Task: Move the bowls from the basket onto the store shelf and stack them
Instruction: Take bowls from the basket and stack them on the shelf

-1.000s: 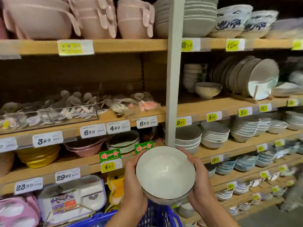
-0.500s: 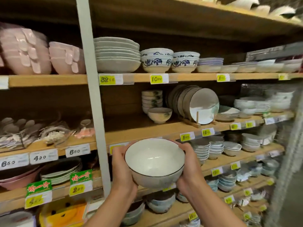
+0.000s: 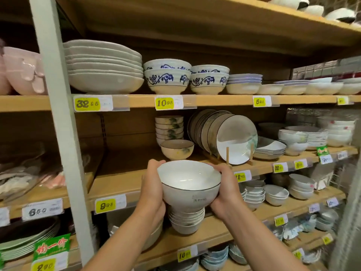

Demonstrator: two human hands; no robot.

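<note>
A white bowl (image 3: 189, 184) with a thin dark rim is held in front of the middle wooden shelf (image 3: 125, 178), at its front edge. My left hand (image 3: 151, 190) grips its left side and my right hand (image 3: 226, 188) grips its right side, thumbs at the rim. Just behind it a single matching small bowl (image 3: 177, 149) stands on that shelf, in front of a stack of similar bowls (image 3: 169, 129). The basket is out of view.
Dark-rimmed plates (image 3: 232, 141) stand on edge in a wooden rack right of the single bowl. A grey upright post (image 3: 58, 133) runs down the left. A stack of white bowls (image 3: 185, 222) sits on the shelf below my hands. Blue-patterned bowls (image 3: 168, 79) fill the shelf above.
The bowl has risen from above the blue basket to the middle shelf's front edge, held in both hands throughout. The view has swung up and right, and the basket has left the frame.
</note>
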